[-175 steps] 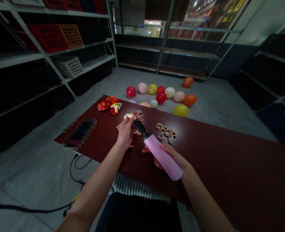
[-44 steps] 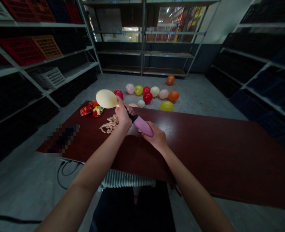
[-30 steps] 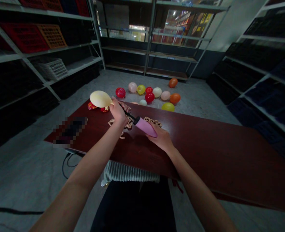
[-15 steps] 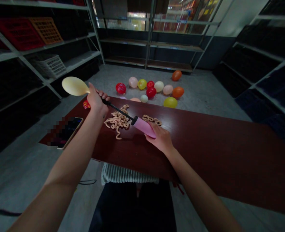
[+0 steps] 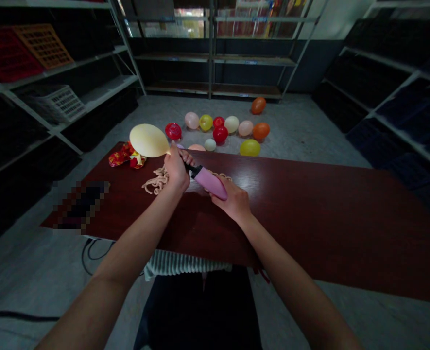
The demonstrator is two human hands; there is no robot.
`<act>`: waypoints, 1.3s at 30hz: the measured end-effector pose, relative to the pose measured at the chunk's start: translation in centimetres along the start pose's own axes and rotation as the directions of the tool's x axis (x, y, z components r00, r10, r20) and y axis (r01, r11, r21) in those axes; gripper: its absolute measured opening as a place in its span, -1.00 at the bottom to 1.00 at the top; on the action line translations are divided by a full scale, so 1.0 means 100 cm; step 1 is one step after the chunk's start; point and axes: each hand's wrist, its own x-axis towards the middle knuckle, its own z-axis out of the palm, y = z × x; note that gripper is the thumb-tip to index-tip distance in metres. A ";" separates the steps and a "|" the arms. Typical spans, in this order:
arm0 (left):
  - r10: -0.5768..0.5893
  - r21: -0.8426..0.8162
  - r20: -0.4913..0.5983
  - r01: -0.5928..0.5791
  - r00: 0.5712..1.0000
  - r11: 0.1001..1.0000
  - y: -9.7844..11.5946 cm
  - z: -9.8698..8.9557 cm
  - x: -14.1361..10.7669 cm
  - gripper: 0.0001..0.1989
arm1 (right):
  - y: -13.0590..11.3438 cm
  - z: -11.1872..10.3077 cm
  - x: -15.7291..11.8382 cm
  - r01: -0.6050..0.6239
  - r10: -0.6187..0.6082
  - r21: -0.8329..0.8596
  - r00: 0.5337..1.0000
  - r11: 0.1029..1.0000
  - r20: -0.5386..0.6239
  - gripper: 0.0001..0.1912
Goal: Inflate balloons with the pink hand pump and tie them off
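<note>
Cream latex balloon [image 5: 149, 140]: part-inflated, smooth, pear-shaped, held in the air over the far edge of the table. Left hand [image 5: 176, 170] grips tight around its neck, at the black nozzle [image 5: 192, 169] of a pink plastic hand pump [image 5: 210, 183]. Right hand [image 5: 232, 201] closed around the pump barrel. Pump sits between the hands, which are close together. Under the left hand: tangle of tan rubbery modelling balloons [image 5: 155, 182] on a glossy dark red wood-grain table [image 5: 309, 218]. Crumpled red-yellow balloons [image 5: 125, 156] near the far left corner. Pixelated phone [image 5: 79, 206] at left. Past the table: inflated red, yellow, orange and pink balloons [image 5: 220, 133] on a concrete floor, steel shelving [image 5: 211, 58] behind.
</note>
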 end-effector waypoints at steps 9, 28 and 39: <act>0.021 -0.073 -0.154 -0.032 0.988 0.997 0.028 -0.026 0.016 -0.56 | 0.002 0.014 -0.001 0.265 -0.274 -0.191 0.961 0.945 -0.025 -0.35; 0.276 -0.020 -0.178 -0.284 0.945 0.959 0.111 -0.016 0.043 -0.56 | 0.004 0.008 -0.004 0.260 -0.273 -0.115 0.955 0.959 -0.116 -0.40; 0.068 0.060 0.004 -0.068 0.998 0.996 0.010 0.024 0.015 -0.50 | 0.000 0.000 0.002 0.048 -0.045 0.021 0.994 0.999 -0.101 -0.41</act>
